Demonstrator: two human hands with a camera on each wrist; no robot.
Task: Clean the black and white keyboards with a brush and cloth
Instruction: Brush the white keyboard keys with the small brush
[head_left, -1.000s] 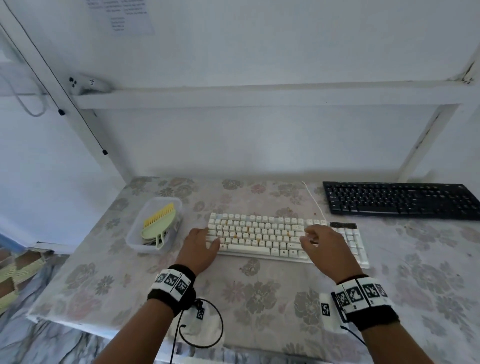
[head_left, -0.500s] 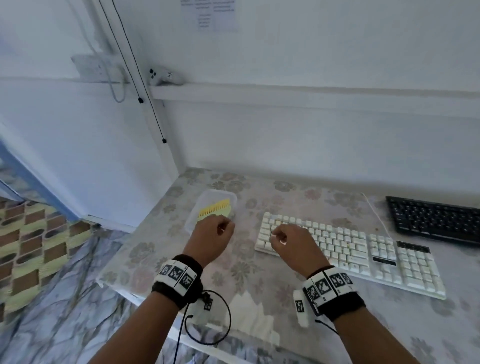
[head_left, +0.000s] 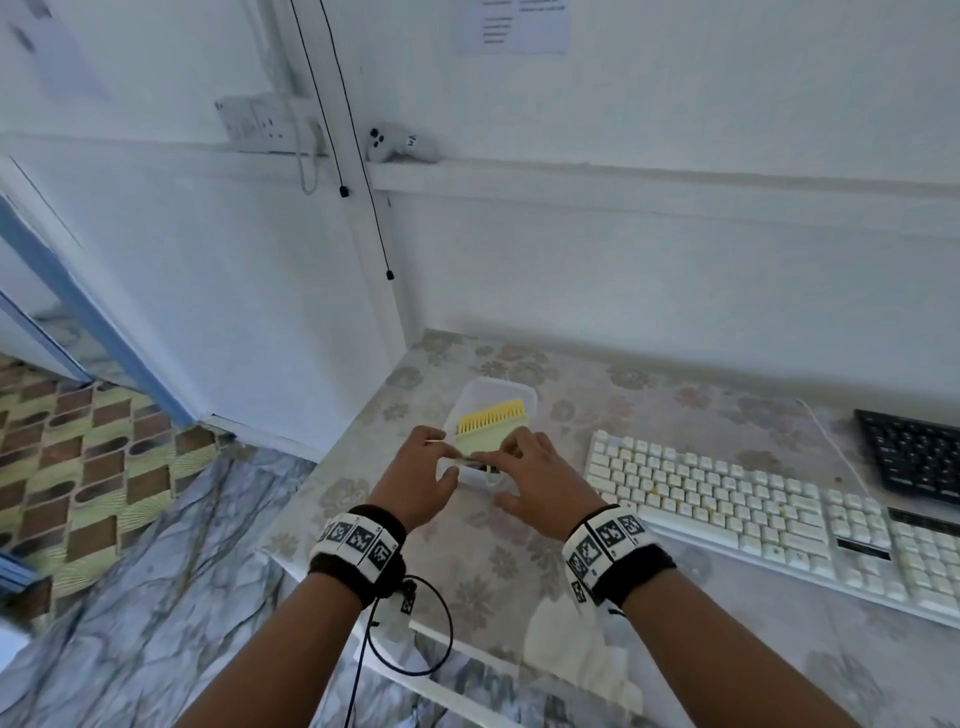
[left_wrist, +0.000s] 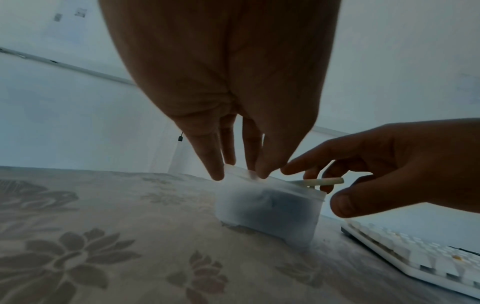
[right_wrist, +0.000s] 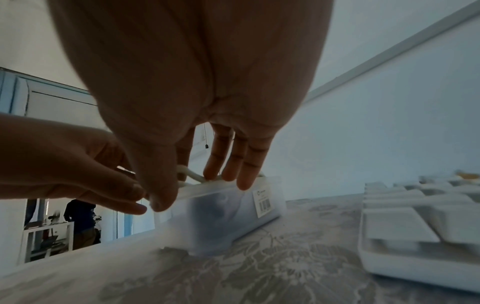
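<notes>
Both hands reach the translucent tub (head_left: 496, 395) at the worktop's (head_left: 675, 597) 10 o'clock corner: left hand (head_left: 421, 480) fingers (left_wrist: 217, 162) straight, steadying its rim; right hand (head_left: 540, 483) fingers extended onto the yellow brush (head_left: 485, 434), apparently to lift it. The white keyboard (head_left: 779, 512) waits at 3 o'clock.

Wall socket (head_left: 260, 122) above floral tablecloth (head_left: 483, 587); patterned floor (head_left: 104, 467).

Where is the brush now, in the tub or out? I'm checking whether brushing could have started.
In. The brush lies across the open plastic tub, bristles away from the person; both hands reach its near end.
</notes>
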